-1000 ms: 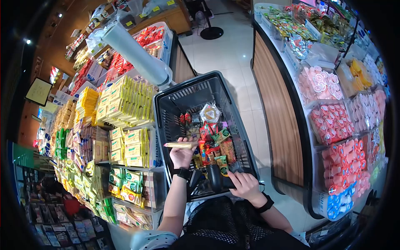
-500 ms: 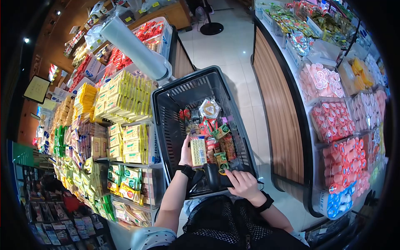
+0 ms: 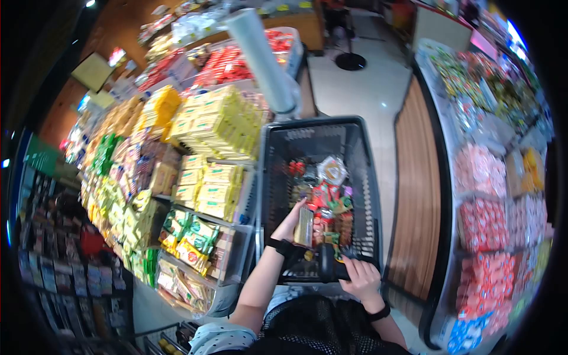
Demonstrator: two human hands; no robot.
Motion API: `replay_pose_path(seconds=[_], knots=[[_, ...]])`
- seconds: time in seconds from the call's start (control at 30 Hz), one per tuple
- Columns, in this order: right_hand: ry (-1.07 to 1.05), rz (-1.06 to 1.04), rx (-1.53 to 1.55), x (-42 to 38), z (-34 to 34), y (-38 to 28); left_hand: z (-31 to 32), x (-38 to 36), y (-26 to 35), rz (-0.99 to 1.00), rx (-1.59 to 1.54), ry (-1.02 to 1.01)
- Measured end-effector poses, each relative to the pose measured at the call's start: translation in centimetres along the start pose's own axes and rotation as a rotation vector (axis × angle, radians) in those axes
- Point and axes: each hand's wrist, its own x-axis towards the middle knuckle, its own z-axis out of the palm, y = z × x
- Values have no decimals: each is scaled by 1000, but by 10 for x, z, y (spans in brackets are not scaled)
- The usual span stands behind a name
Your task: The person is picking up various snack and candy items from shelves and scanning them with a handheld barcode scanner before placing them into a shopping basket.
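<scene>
My left hand [image 3: 289,225] is inside the left part of a black shopping basket [image 3: 266,177], closed around a flat, pale-yellow snack packet [image 3: 304,227] now seen nearly edge-on. At the basket's near end, the fingers of my right hand [image 3: 362,280] are bent against the right end of the thick black basket handle [image 3: 331,264]; blur hides part of this grip. Beyond the handle lie a hexagonal clear-lidded pack [image 3: 332,171], red packets [image 3: 325,194] and several brown and green packs [image 3: 344,225].
Left of the basket, shelves hold stacked yellow packets [image 3: 219,124] and green-and-yellow bags [image 3: 192,239]. A roll of clear plastic bags [image 3: 260,62] stands behind it. Across the tiled aisle [image 3: 361,94] is a wood-panelled counter [image 3: 417,195] with tubs of pink-and-red sweets [image 3: 482,225].
The view has swung left, so the basket appears farther right. The packet in my left hand has turned from face-on to edge-on. My right hand has moved from a green pack to the handle.
</scene>
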Motion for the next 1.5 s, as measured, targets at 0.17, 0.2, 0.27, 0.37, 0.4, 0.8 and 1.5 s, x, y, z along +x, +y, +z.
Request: replay_pose_path(seconds=[0.17,0.2,0.27,0.37,0.4,0.8,1.5], knots=[[61,17,-21,0,-2,-16,-18,-98,12,277,-259,-8],[56,-5,-11,-1,-4,-19,-22,-121,13,355,-272,5],[45,-38,-4,-2,-5,-21,-47,-158,15,486,-290,16],[37,-48,1,-6,-6,-24,-68,-213,22,707,-334,159],[29,-34,4,-7,-6,-25,-82,-228,27,752,-368,138],[14,-1,-21,-10,-2,-27,-258,-312,181,1217,8,940],[-110,8,-77,16,5,-3,-188,-264,243,1599,1294,1575]])
